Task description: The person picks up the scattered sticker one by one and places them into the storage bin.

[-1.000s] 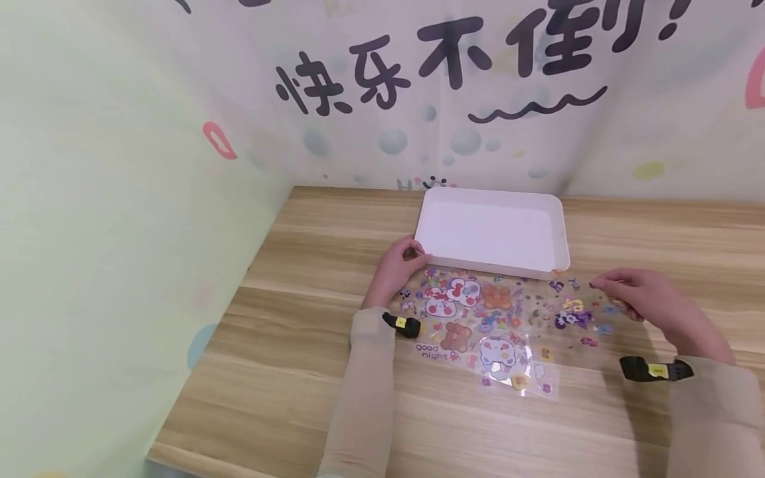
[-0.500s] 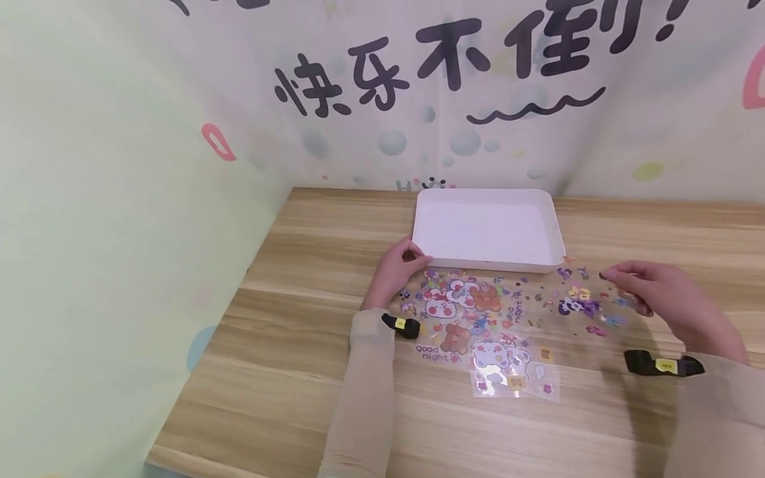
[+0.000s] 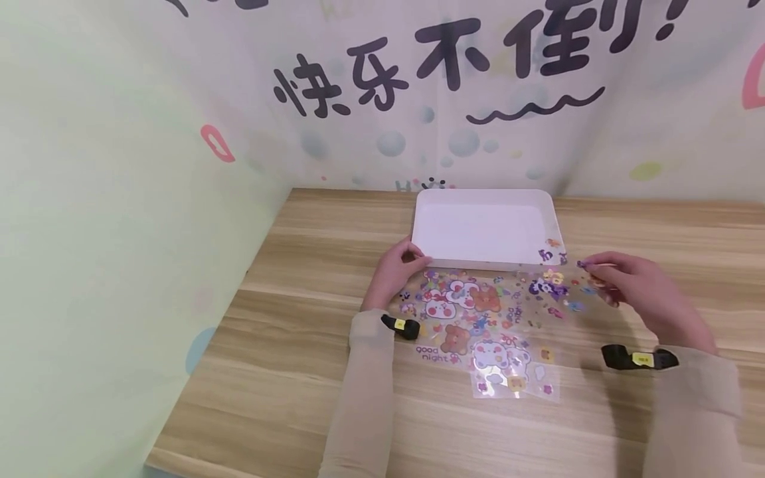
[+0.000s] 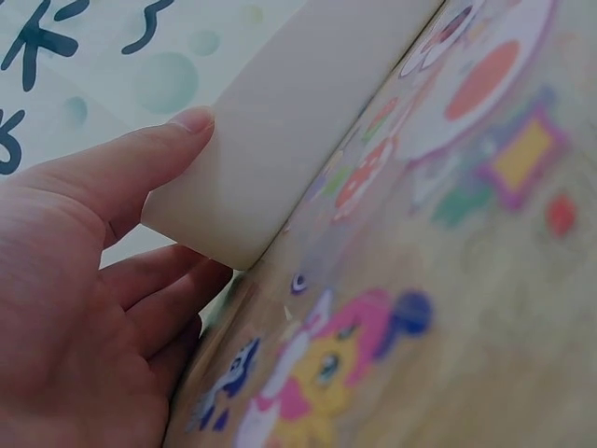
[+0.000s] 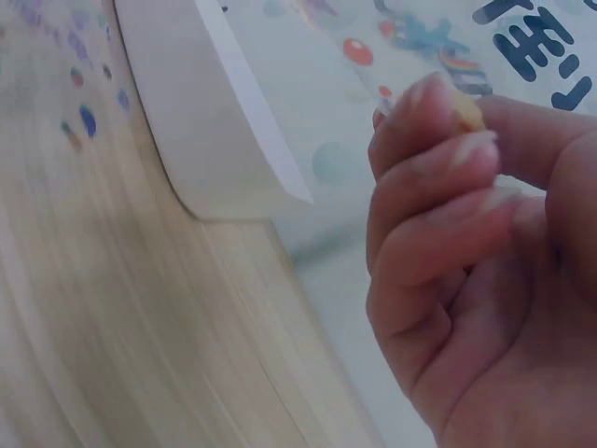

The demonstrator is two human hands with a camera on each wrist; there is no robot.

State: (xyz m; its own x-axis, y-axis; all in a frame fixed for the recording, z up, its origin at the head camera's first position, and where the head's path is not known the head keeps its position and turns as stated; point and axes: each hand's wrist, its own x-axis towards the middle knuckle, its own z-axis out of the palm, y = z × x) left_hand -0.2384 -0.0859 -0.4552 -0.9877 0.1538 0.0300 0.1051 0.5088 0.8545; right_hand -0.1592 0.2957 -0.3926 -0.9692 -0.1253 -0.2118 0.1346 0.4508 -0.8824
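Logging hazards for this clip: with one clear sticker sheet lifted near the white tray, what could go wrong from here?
1. The right hand pinches the lifted sticker sheet only at its edge; the floppy film could slip or fold.
2. That sheet overlaps the white tray at its near right corner and might snag on the rim.
3. The left hand grips the tray's corner beside the sticker sheets on the table; a nudge could shift them.

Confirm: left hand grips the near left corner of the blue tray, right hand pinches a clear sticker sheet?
Not quite: the tray is white, not blue, as the head view shows. The left hand does grip its near left corner, and the right hand pinches a clear sticker sheet.
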